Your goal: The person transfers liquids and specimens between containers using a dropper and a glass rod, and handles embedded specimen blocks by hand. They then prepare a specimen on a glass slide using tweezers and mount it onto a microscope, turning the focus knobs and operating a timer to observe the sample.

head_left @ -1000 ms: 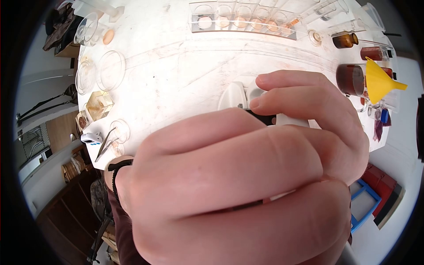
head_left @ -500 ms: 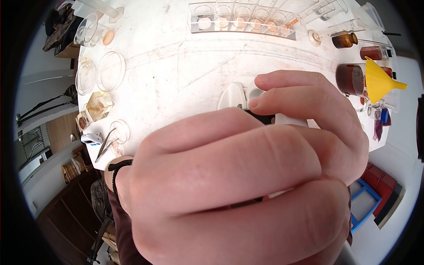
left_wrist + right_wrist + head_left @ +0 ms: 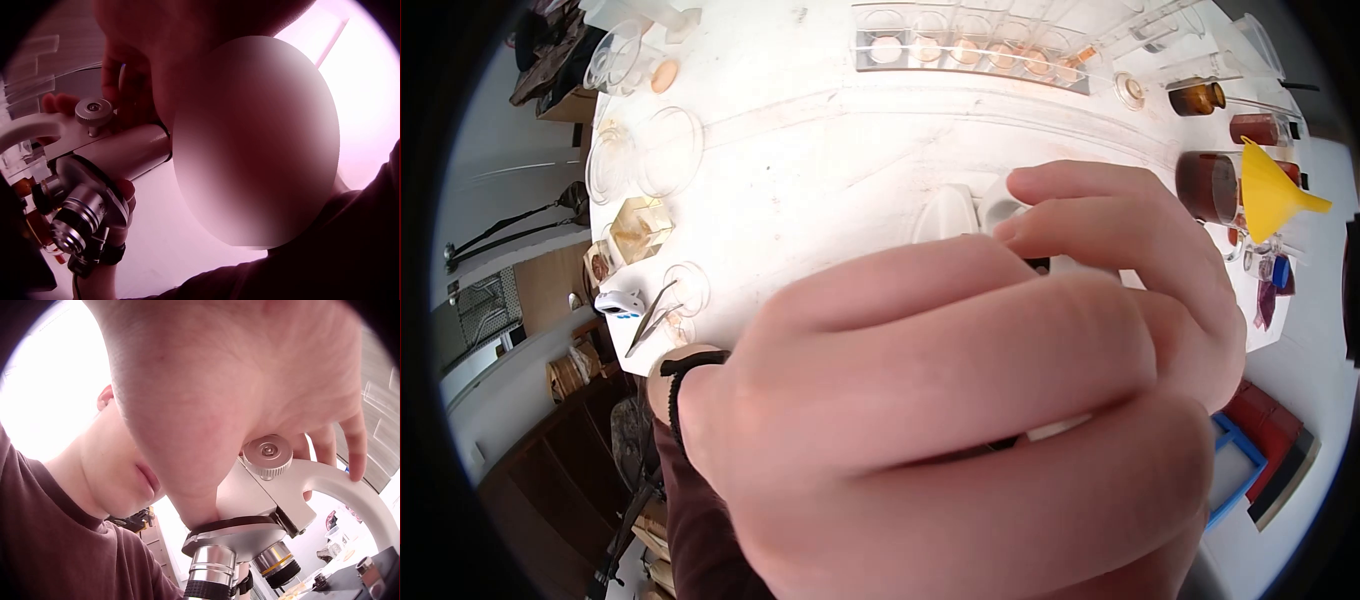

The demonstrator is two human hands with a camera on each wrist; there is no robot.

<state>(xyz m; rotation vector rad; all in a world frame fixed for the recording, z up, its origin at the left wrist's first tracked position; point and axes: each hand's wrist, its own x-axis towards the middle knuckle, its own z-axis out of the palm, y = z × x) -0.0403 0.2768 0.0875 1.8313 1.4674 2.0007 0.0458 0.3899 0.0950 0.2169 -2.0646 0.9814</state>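
Between both hands stands a white microscope (image 3: 119, 153), its objectives (image 3: 78, 215) hanging below and a ribbed knob (image 3: 269, 453) on its side. My left hand (image 3: 940, 410) fills the front of the head view, fingers bent, hiding most of the instrument; close up, that hand (image 3: 144, 50) curls at the eyepiece tube. Farther right, my right hand (image 3: 1140, 230) has bent fingers. In the right wrist view, the right hand (image 3: 231, 381) grips the microscope's upper part, thumb against the nosepiece and fingers over the curved arm. A face is close to the eyepiece end.
A rack of tubes (image 3: 970, 55) stands at the back. Along the right are a dark-filled beaker (image 3: 1205, 187), a yellow funnel (image 3: 1272, 195) and a brown bottle (image 3: 1197, 97). At the left lie glass dishes (image 3: 670, 150), a clear block (image 3: 640, 230) and tweezers (image 3: 650, 320).
The head view has shifted, so the table's objects appear farther right. Both hands also appear slightly farther right, with their bent shape largely unchanged.
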